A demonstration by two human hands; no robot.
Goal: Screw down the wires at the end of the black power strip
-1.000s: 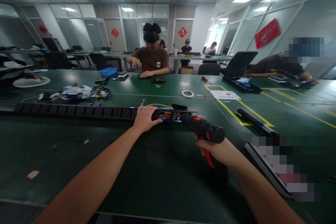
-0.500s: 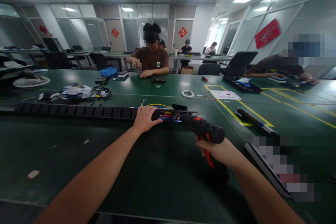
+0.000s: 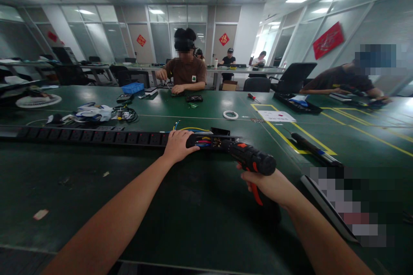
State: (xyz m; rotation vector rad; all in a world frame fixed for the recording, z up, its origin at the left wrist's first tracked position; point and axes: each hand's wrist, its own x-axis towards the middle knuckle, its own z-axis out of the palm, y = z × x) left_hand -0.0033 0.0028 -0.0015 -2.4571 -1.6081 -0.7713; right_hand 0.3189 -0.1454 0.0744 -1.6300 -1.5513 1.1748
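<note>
A long black power strip (image 3: 106, 136) lies across the green table, with a row of sockets along its left part. My left hand (image 3: 179, 146) is closed over the strip near its open right end. Coloured wires (image 3: 204, 142) show inside that end, just right of my fingers. My right hand (image 3: 266, 184) grips the handle of a black and orange cordless drill (image 3: 251, 157). The drill points left and its front end is at the strip's open end; the bit's tip cannot be made out. Blue and yellow wires (image 3: 193, 129) stick out behind the strip.
A screwdriver-like tool with a dark handle (image 3: 314, 149) lies to the right, near yellow tape lines (image 3: 284, 126). Behind the strip are a roll of white tape (image 3: 230, 115), a paper sheet (image 3: 276, 116), bundled cables (image 3: 125, 114) and a blue basket (image 3: 133, 88). Co-workers sit across the table and at right.
My hands, the drill and the strip stay almost still. The light at the strip's open end has gone out. Across the table, the co-worker's hands have shifted slightly.
</note>
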